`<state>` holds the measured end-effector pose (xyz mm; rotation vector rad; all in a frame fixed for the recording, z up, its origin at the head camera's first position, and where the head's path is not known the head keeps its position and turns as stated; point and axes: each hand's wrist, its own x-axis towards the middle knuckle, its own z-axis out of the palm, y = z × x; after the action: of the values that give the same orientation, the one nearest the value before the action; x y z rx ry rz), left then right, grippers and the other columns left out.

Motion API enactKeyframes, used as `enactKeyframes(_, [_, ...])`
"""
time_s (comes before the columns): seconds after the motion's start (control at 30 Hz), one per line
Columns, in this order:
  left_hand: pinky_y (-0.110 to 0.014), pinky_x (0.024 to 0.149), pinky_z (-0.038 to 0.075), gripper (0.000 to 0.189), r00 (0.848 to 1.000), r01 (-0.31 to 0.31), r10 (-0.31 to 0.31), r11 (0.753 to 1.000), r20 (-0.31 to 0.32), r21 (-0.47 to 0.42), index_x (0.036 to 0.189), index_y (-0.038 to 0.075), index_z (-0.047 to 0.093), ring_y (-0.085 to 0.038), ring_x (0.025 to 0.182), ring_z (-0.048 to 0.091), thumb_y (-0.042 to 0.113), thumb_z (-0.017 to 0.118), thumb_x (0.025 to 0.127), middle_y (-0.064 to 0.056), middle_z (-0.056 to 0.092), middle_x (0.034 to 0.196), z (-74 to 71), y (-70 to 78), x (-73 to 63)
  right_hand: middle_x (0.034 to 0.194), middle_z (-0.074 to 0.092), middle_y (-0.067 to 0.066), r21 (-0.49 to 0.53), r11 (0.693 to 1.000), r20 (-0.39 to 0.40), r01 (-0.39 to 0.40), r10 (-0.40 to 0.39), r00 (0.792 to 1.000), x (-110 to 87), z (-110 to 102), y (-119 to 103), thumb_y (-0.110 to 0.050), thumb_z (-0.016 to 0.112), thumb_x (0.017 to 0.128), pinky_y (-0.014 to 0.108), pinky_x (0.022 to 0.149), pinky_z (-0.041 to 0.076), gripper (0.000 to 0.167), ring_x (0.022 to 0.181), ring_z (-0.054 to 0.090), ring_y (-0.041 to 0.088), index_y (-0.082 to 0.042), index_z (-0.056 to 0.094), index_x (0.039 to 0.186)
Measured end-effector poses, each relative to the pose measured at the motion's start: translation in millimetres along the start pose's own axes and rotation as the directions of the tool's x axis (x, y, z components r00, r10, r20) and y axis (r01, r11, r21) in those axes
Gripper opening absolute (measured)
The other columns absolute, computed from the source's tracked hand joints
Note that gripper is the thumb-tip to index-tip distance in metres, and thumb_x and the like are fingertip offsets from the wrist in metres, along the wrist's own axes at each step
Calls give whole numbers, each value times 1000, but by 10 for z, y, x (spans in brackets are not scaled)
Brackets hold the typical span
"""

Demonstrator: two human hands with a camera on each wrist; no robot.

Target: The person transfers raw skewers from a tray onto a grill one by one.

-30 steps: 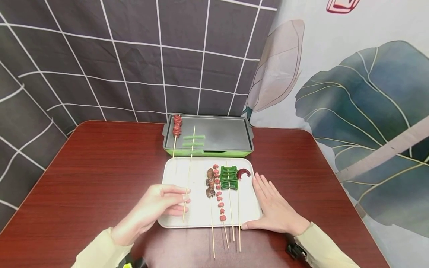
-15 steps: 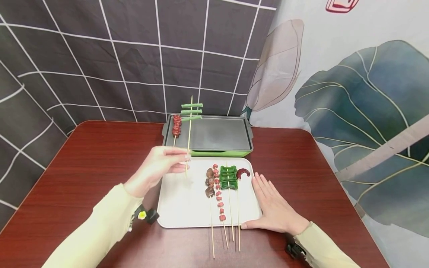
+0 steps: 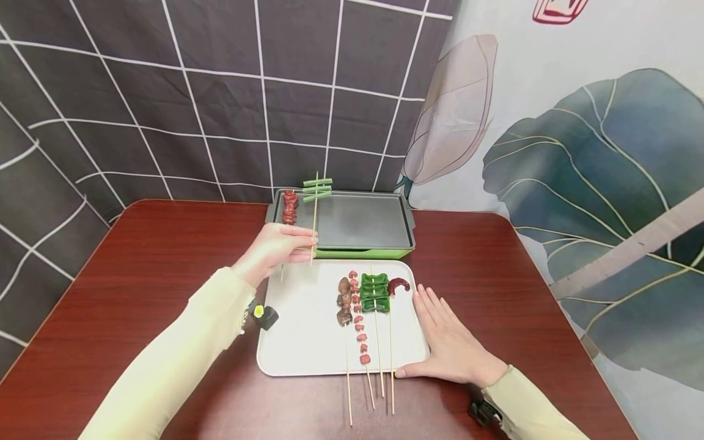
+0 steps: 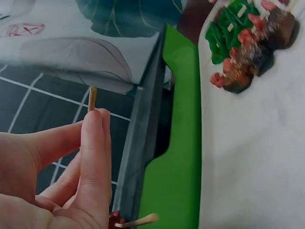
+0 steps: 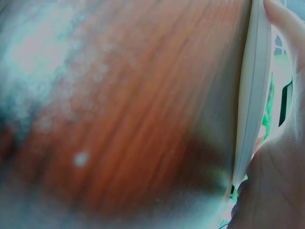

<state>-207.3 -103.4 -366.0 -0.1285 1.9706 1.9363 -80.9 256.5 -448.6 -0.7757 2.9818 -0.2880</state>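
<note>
My left hand [image 3: 280, 247] pinches the wooden stick of a skewer with several green bean-like pieces [image 3: 317, 189]. Those pieces overlap the back left of the grill pan [image 3: 365, 219] in the head view. Close beside them on the pan lies a red meat skewer [image 3: 289, 208], its stick partly behind my left hand. In the left wrist view the stick's butt end [image 4: 92, 98] pokes out past my fingertips. My right hand [image 3: 453, 342] rests with straight fingers along the right edge of the white tray [image 3: 297, 342], thumb at its front corner.
On the tray's right half lie a brown mushroom-like skewer [image 3: 344, 299], a skewer of small red pieces [image 3: 360, 327], a green pepper skewer [image 3: 375, 293] and a dark red tentacle skewer [image 3: 398, 285]. Their sticks overhang the front rim. Behind the table [image 3: 181, 263] hangs a grid-patterned cloth [image 3: 220, 98].
My left hand has carried the green skewer up from over the tray to the grill pan, and its green pieces have dipped slightly over the last half second. The right hand stays put.
</note>
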Motion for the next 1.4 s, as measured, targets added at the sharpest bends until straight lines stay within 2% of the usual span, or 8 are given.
enactKeyframes(0.17, [-30,80,62,38,999,33,-33,999,-24,18,132,-10,62,-23,98,73,3,69,96,-25,66,125,33,-21,67,166,12,24,4,1000,-2,2,-2,1000,0,5,-6,-93,60,67,55,123,18,141,153,11,36,8,21,157])
enactKeyframes(0.33, [-29,80,62,38,996,75,-73,997,-49,36,130,-8,64,-18,92,74,4,71,96,-24,67,123,54,-28,90,166,13,24,0,1000,1,0,0,1000,0,12,-12,-94,59,67,56,122,19,141,152,12,37,8,22,157])
enactKeyframes(0.5, [-28,80,62,40,994,99,-97,995,-54,25,133,-8,61,-29,107,69,4,70,96,-23,65,127,54,-51,93,166,12,24,1,1000,6,-3,3,1000,-2,8,-11,-94,59,67,55,122,19,141,152,12,37,8,21,158])
enactKeyframes(0.6, [-28,80,62,43,994,97,-96,995,-47,16,136,-8,59,-33,114,65,3,70,96,-24,64,129,50,-63,97,166,13,24,5,1000,7,-2,2,1000,2,7,-10,-94,59,67,55,122,19,141,152,11,37,8,21,158])
enactKeyframes(0.83, [-29,81,62,46,995,93,-93,996,-35,15,138,-9,56,-35,116,63,4,70,96,-24,63,130,45,-45,71,166,14,24,-6,1000,-4,4,-4,1000,4,9,-4,-94,59,67,56,122,20,141,152,13,37,7,22,158])
enactKeyframes(1.17, [-32,81,62,39,999,45,-45,993,-6,105,132,-9,62,-37,112,67,6,69,97,-23,65,128,11,-1,-32,165,14,25,1,1000,-4,3,-3,1000,8,-3,-7,-93,60,68,55,122,19,140,152,13,38,8,23,157])
enactKeyframes(1.4, [-33,82,62,41,1000,-3,2,995,6,101,133,-8,62,-37,107,68,9,71,96,-25,65,128,-13,47,-141,164,16,26,0,1000,-18,14,-14,1000,9,-9,-13,-93,60,67,56,122,21,140,151,15,39,9,24,156])
